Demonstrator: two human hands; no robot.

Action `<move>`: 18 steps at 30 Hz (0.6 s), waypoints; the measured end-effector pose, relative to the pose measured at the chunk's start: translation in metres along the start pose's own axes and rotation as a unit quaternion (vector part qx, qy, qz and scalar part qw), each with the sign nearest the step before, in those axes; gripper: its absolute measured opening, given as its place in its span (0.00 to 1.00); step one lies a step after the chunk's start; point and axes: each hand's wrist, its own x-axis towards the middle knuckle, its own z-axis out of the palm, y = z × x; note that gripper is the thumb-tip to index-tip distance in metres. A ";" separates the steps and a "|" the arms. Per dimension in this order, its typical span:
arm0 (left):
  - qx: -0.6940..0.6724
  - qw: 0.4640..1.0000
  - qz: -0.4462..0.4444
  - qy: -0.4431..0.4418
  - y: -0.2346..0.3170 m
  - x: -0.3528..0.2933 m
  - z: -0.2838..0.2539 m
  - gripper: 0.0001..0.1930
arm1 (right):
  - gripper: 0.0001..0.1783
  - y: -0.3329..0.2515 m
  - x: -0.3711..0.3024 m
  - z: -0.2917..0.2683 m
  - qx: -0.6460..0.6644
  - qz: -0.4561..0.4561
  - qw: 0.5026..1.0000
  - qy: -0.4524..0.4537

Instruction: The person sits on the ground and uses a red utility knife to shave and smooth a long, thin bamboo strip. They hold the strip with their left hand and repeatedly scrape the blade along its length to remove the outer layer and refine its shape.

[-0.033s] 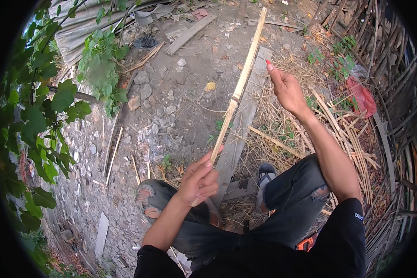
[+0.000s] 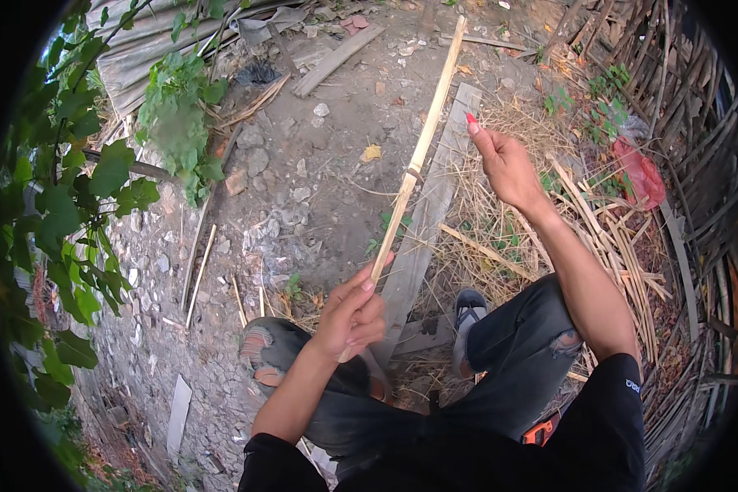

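Note:
My left hand (image 2: 353,321) is closed round the lower part of a long, pale bamboo strip (image 2: 425,139). The strip slants up and away to the right, with a darker node about midway along it. To the right of the strip and apart from it, my right hand (image 2: 508,168) is closed with its thumb uppermost. A small red tip (image 2: 471,119) sticks out by that thumb; the rest of whatever it belongs to is hidden by the fingers. Beneath the strip, a grey wooden plank (image 2: 435,197) lies on the ground, running away from my feet.
Thin shavings (image 2: 500,213) and cut bamboo strips (image 2: 623,246) cover the ground at right, near a red plastic bag (image 2: 640,174). A stick fence (image 2: 697,123) borders that side. Leafy branches (image 2: 66,213) hang at left. An orange tool (image 2: 539,432) lies beside my right thigh.
The bamboo strip's far end and my right hand have shifted very slightly to the left. Both hands keep the same grip.

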 end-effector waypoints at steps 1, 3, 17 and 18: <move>0.014 1.000 0.006 0.014 0.001 0.004 0.000 0.27 | 0.34 -0.001 -0.005 0.002 -0.008 -0.034 0.999 -0.002; 0.026 0.999 0.016 0.034 0.001 0.007 -0.002 0.26 | 0.31 -0.008 -0.012 0.007 -0.020 -0.103 0.994 -0.006; 0.228 0.950 0.179 0.120 -0.017 0.022 -0.020 0.26 | 0.19 -0.022 -0.033 0.023 -0.071 -0.305 0.948 -0.062; 0.238 0.944 0.190 0.128 -0.019 0.023 -0.018 0.26 | 0.19 -0.023 -0.034 0.025 -0.062 -0.310 0.947 -0.059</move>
